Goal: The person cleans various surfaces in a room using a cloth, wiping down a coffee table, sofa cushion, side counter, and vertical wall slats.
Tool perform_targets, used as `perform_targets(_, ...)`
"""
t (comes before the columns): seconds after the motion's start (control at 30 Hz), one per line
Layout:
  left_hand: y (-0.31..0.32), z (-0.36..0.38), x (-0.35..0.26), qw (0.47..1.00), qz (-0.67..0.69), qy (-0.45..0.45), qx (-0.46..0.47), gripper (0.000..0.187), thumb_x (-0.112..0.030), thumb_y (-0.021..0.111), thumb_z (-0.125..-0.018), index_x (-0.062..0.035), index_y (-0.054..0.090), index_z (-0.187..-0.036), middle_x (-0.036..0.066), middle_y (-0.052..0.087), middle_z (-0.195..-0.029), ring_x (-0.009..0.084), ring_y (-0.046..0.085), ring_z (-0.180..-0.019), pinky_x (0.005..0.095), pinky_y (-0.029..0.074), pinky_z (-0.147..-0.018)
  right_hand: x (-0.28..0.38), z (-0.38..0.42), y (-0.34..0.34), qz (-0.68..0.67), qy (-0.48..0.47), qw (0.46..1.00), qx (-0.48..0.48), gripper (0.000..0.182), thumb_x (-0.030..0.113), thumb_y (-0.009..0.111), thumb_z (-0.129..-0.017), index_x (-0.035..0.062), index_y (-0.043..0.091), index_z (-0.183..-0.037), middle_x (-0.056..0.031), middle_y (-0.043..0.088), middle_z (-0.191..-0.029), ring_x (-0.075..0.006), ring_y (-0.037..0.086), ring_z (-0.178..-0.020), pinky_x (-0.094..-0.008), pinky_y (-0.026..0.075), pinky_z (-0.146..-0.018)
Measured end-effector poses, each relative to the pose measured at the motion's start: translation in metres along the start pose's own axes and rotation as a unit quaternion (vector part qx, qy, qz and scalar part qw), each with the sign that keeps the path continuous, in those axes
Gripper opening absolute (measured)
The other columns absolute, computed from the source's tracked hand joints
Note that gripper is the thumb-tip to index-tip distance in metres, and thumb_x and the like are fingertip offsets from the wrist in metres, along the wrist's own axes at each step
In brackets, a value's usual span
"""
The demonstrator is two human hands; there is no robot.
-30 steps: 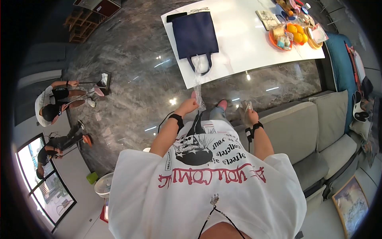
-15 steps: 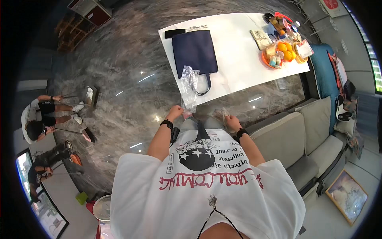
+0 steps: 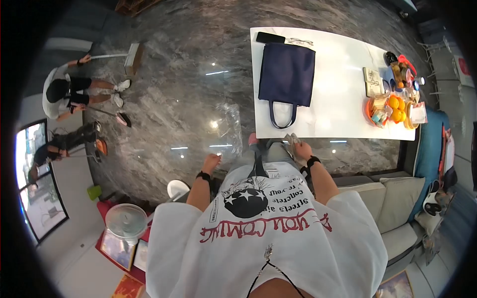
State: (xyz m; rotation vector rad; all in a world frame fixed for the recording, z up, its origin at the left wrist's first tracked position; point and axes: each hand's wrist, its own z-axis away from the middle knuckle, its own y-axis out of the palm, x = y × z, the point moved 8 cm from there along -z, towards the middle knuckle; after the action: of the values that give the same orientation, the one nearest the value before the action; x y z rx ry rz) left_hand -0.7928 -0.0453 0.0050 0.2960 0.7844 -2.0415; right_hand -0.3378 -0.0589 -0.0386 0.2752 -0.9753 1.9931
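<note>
My left hand [image 3: 212,162] is closed, its fingertips at the lower edge of a clear plastic bag [image 3: 229,126] that spreads out over the floor. My right hand [image 3: 302,150] is closed on a small crumpled, partly see-through item [image 3: 292,141] near the front edge of the white table [image 3: 338,114]; what it is stays unclear. A dark blue tote bag [image 3: 286,74] lies flat on the table, its handle toward me.
A black phone [image 3: 271,37], glasses [image 3: 301,41], a booklet [image 3: 375,82] and oranges [image 3: 396,109] are on the table. A grey sofa [image 3: 397,198] stands at right. Two people, one in a white shirt [image 3: 52,92], hold long-handled tools at left. A round-topped stool [image 3: 126,221] stands lower left.
The view has turned, so the table appears further right. The clear plastic bag has swung away from the tote bag to the left and opened wider. My hands are further apart.
</note>
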Motion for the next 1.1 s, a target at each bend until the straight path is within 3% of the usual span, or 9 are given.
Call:
perform_targets(0.1, 0.001, 0.036, -0.038, 0.991, 0.128, -0.036, -0.035, 0.026, -0.022, 0.054, -0.077, 0.0022, 0.055, -0.069, 0.005, 0.055, -0.062, 0.0127, 0.053, -0.052, 0.0248, 0.043, -0.048, 0.026, -0.018, -0.032, -0.070, -0.026, 0.996, -0.058, 0.041, 0.037, 0.046, -0.076, -0.0025, 0.055, -0.081, -0.0240, 0.056, -0.079, -0.0382, 0.053, -0.079, -0.0405, 0.041, -0.068)
perform_targets(0.23, -0.001, -0.003, -0.069, 0.993, 0.087, -0.022, -0.079, 0.022, -0.019, 0.051, -0.078, 0.0015, 0.053, -0.072, 0.006, 0.054, -0.065, 0.0140, 0.054, -0.055, 0.0257, 0.045, -0.049, 0.057, -0.040, -0.130, -0.152, -0.039, 0.962, -0.221, 0.032, 0.030, 0.046, -0.080, 0.0011, 0.054, -0.094, -0.0212, 0.055, -0.074, -0.0360, 0.053, -0.073, -0.0388, 0.042, -0.065)
perform_targets(0.3, 0.003, -0.030, -0.112, 0.980, 0.135, 0.078, -0.120, 0.019, -0.017, 0.050, -0.077, 0.0016, 0.052, -0.076, 0.007, 0.055, -0.066, 0.0149, 0.054, -0.055, 0.0268, 0.044, -0.050, 0.065, -0.048, -0.184, -0.163, -0.080, 0.924, -0.337, 0.034, 0.029, 0.046, -0.081, 0.0061, 0.052, -0.106, -0.0174, 0.055, -0.077, -0.0324, 0.053, -0.073, -0.0377, 0.042, -0.067)
perform_targets(0.37, 0.018, -0.040, -0.195, 0.965, -0.053, 0.196, -0.167, 0.018, -0.017, 0.051, -0.076, 0.0002, 0.051, -0.081, 0.008, 0.055, -0.067, 0.0180, 0.055, -0.057, 0.0292, 0.043, -0.054, 0.058, -0.063, -0.218, -0.147, -0.109, 0.888, -0.422, 0.035, 0.026, 0.047, -0.081, 0.0090, 0.049, -0.111, -0.0156, 0.054, -0.086, -0.0304, 0.052, -0.078, -0.0361, 0.042, -0.071)
perform_targets(0.47, 0.082, -0.028, -0.329, 0.911, -0.177, 0.337, -0.161, 0.014, -0.017, 0.053, -0.076, -0.0039, 0.050, -0.081, 0.010, 0.053, -0.068, 0.0220, 0.054, -0.061, 0.0323, 0.042, -0.057, 0.039, -0.093, -0.238, -0.066, -0.092, 0.867, -0.484, 0.036, 0.023, 0.049, -0.079, 0.0127, 0.048, -0.113, -0.0129, 0.050, -0.100, -0.0286, 0.047, -0.091, -0.0351, 0.041, -0.076)
perform_targets(0.57, 0.166, -0.029, -0.400, 0.881, -0.214, 0.414, -0.078, 0.014, -0.017, 0.055, -0.075, -0.0052, 0.048, -0.078, 0.010, 0.053, -0.068, 0.0256, 0.053, -0.061, 0.0341, 0.041, -0.055, 0.000, -0.144, -0.190, 0.026, -0.015, 0.935, -0.354, 0.045, 0.032, 0.049, -0.077, 0.0183, 0.042, -0.119, -0.0135, 0.033, -0.125, -0.0335, 0.032, -0.112, -0.0409, 0.032, -0.089)
perform_targets(0.7, 0.262, -0.048, -0.412, 0.853, -0.322, 0.407, 0.046, 0.022, -0.021, 0.056, -0.075, -0.0062, 0.047, -0.088, 0.010, 0.055, -0.074, 0.0258, 0.056, -0.067, 0.0355, 0.043, -0.058, -0.026, -0.136, -0.095, 0.196, 0.016, 0.967, -0.160, 0.068, 0.044, 0.051, -0.073, 0.0242, 0.020, -0.131, -0.0087, 0.004, -0.138, -0.0341, 0.011, -0.124, -0.0476, 0.014, -0.098)
perform_targets(0.87, 0.312, -0.069, -0.368, 0.876, -0.322, 0.312, 0.178, 0.025, -0.023, 0.054, -0.076, -0.0059, 0.048, -0.094, 0.012, 0.057, -0.081, 0.0255, 0.056, -0.070, 0.0346, 0.044, -0.061, -0.023, -0.081, -0.061, -0.008, -0.040, 0.967, -0.251, 0.065, 0.027, 0.057, -0.071, 0.0173, 0.027, -0.128, -0.0150, 0.016, -0.135, -0.0339, 0.017, -0.123, -0.0495, 0.019, -0.096)
perform_targets(1.1, 0.308, -0.061, -0.312, 0.854, -0.399, 0.237, 0.237, 0.026, -0.021, 0.052, -0.075, -0.0053, 0.051, -0.096, 0.014, 0.058, -0.082, 0.0278, 0.056, -0.078, 0.0361, 0.043, -0.067, -0.018, -0.088, -0.083, 0.070, -0.094, 0.952, -0.284, 0.063, 0.029, 0.056, -0.070, 0.0186, 0.030, -0.127, -0.0134, 0.016, -0.135, -0.0317, 0.015, -0.124, -0.0550, 0.014, -0.095)
